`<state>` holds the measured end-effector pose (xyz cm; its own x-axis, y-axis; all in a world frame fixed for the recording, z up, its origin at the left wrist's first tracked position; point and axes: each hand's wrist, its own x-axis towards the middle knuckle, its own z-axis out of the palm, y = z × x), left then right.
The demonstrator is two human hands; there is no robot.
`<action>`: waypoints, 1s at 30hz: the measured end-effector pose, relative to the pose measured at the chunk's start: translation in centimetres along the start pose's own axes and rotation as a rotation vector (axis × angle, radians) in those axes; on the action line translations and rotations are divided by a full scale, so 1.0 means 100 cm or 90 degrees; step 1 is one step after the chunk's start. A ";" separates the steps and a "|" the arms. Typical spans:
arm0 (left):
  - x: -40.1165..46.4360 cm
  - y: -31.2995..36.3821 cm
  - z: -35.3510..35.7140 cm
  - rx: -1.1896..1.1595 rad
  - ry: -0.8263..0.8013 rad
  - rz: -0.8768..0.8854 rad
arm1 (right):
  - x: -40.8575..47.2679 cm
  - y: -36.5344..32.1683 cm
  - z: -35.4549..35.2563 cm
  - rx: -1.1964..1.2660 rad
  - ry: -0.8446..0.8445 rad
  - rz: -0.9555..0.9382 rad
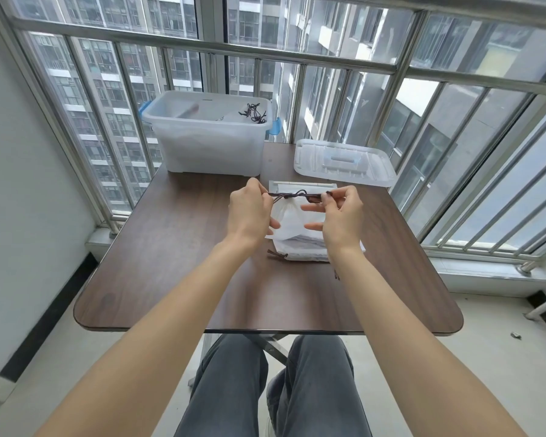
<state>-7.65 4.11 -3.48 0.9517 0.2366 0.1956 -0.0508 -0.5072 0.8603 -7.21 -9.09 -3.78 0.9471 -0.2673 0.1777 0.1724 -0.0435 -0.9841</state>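
Observation:
A white drawstring bag [292,217] hangs above the table between my hands. Its dark brown cord [292,194] is stretched level and carries a knot or loop near its middle. My left hand [249,212] pinches the cord's left end between thumb and forefinger. My right hand [339,216] pinches the right end, where a brown tab shows. Under the bag lies a stack of similar white bags [300,247] with brown cords sticking out at its left.
The dark wooden table [171,263] has a clear plastic bin [208,134] at the back holding more dark cords [254,113]. Its lid [344,162] lies at the back right. A flat white packet [303,186] lies behind the bags. Metal window bars surround the table.

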 end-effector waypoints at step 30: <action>0.016 0.007 -0.010 -0.041 -0.162 0.065 | 0.006 -0.018 -0.004 -0.392 -0.362 -0.014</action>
<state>-6.49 4.96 -2.08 0.9857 -0.0332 0.1653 -0.1618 -0.4614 0.8723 -7.01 -9.54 -1.86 0.9660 0.2583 0.0100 0.1699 -0.6056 -0.7774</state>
